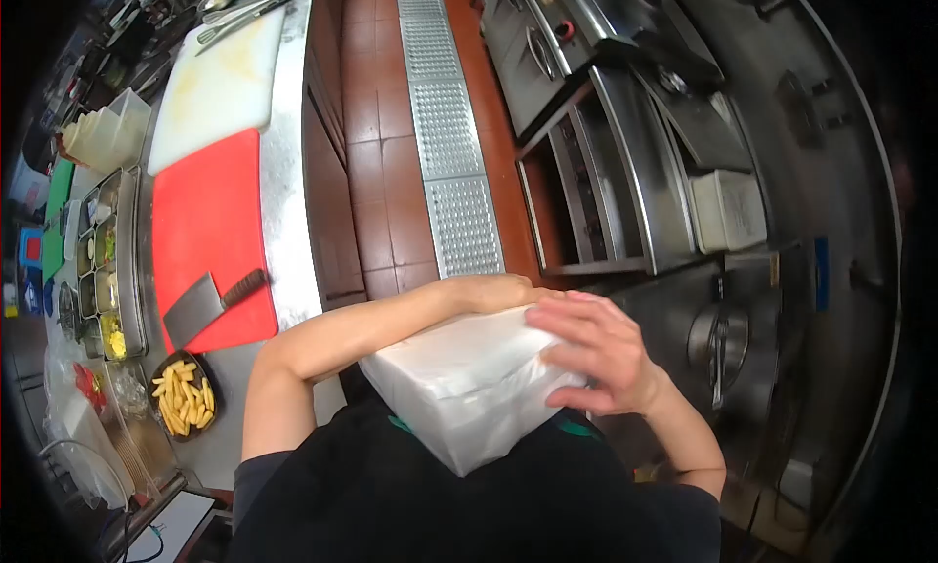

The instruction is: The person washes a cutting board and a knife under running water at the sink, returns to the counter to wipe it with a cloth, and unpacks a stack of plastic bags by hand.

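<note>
We're carrying a white, boxy, plastic-wrapped bundle [459,368] against our black apron [420,514], right hand [601,358] open on its side, left hand [493,291] by its far edge, grip unclear, and moving calls for steady arms.

Kitchen w/ red-brown tile flr [371,201], perforated metal strip [447,123] running lengthwise. L: stainless table [293,182] over dark base [329,192]. R: steel unit w/ handles [518,69], then open-front cab [611,172]. Light glints off tile & steel.

A restaurant-style kitchen — left of the fingers [576,330], cutting boards [210,226] and cleaver [195,311]; beyond, steel cookers [528,50].
</note>
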{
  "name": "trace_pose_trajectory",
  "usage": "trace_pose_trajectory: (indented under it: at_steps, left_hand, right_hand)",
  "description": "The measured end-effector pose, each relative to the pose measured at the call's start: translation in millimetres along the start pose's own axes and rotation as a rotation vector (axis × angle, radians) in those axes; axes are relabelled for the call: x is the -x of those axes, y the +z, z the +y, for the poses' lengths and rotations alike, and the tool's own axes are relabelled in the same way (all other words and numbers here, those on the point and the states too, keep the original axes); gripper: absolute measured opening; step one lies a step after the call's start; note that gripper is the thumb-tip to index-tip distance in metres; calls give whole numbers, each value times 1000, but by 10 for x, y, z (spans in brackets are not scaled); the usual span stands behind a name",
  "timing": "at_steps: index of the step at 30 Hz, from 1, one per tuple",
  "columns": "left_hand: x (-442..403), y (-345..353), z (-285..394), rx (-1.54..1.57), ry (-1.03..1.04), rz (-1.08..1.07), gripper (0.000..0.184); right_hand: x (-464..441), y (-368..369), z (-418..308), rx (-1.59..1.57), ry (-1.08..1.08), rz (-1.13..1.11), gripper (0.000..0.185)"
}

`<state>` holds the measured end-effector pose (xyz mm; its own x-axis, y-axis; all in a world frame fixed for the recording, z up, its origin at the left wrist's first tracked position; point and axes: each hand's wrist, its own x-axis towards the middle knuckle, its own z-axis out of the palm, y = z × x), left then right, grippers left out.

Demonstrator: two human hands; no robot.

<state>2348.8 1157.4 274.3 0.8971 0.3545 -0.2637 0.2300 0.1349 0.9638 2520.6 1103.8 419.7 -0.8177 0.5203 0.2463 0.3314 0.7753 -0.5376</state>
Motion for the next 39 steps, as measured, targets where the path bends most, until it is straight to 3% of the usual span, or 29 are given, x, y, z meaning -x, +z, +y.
trace_pose_trajectory:
  at_steps: [2, 4, 5, 7, 9, 10, 14, 18, 22, 25, 28, 29, 31, 34, 39]
  left_hand:
    - [34, -318, 55, -39, 30, 47, 58]
    - [58, -578, 91, 32, -249, 64, 55]
    - [94, -697, 94, 42, -260, 80, 55]
    - [118, -953, 114, -13, -38, 137, 54]
    - [24, -1287, 164, -1, -48, 154, 54]
    - [-6, -1457, 184, 16, -76, 163, 54]
    - [-73, -2230, 231, 36, -154, 241, 54]
    - [-170, -3068, 432, 32, -196, 323, 54]
    - [-251, -3813, 517, 71, -212, 386, 54]
    - [-210, -4325, 455, 119, -215, 445, 54]
    - [-106, -4859, 377, 152, -191, 505, 54]
    - [-88, -5046, 348, 158, -175, 511, 54]
    - [-66, -5445, 295, 155, -120, 504, 54]
    - [41, -6027, 338, 123, -47, 480, 54]
    - [179, -6872, 565, -70, 136, 507, 55]
  right_hand:
    - [-87, -117, 355, 35, 52, 14, 39]
    - [-260, -288, 664, 172, 77, -14, 38]
    - [-437, -315, 787, 109, 59, 4, 34]
    - [-1015, -369, 831, -174, 54, 48, 33]
    - [-1541, -368, 886, -274, -90, 39, 33]
    - [-1723, -380, 1002, -220, -213, -117, 31]
    - [-2316, -546, 1679, -320, -196, -376, 31]
    - [-2888, -914, 2478, -362, -168, -457, 36]
    - [-3401, -1071, 3164, -302, -294, -440, 45]
    - [-3878, -1183, 3675, -343, -241, -557, 47]
    - [-4520, -1355, 4083, -160, -44, -813, 53]
    - [-4721, -1332, 4178, -158, -50, -823, 53]
    - [-5089, -1264, 4299, -282, -353, -562, 52]
    - [-5658, -1126, 4138, -408, -509, -475, 55]
    - [-6290, -1446, 4748, -379, -282, -564, 61]
